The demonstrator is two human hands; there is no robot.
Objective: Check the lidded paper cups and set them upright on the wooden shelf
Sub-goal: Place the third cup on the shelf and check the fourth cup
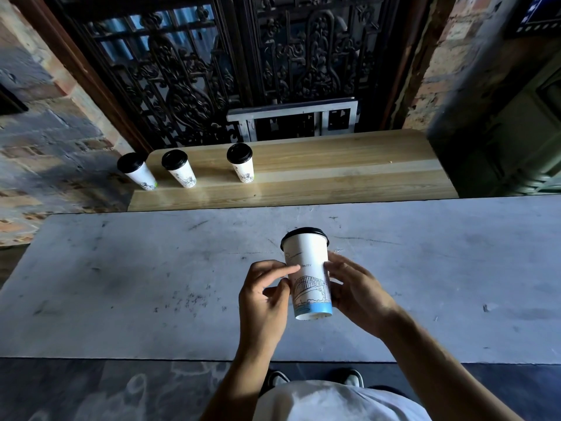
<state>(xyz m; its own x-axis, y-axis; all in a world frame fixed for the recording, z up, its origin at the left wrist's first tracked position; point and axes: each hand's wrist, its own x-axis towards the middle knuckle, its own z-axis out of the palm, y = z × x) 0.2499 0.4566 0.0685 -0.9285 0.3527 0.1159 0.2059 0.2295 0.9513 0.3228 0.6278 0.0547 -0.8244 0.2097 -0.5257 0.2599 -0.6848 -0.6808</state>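
A white paper cup (309, 268) with a black lid, a bridge drawing and a blue band at its base is held above the grey table, its lid tilted away from me. My left hand (264, 296) touches its left side with thumb and forefinger. My right hand (355, 290) grips its right side with curled fingers. Three more lidded cups stand upright on the wooden shelf (334, 168): one (138, 171) at the far left edge, one (179, 168) beside it, one (241, 162) further right.
The grey table (121, 284) lies between me and the shelf. Behind the shelf is a dark ornate iron grille (212, 71) and a small metal frame (291, 120). Brick walls flank both sides. My shoes show below the table's near edge.
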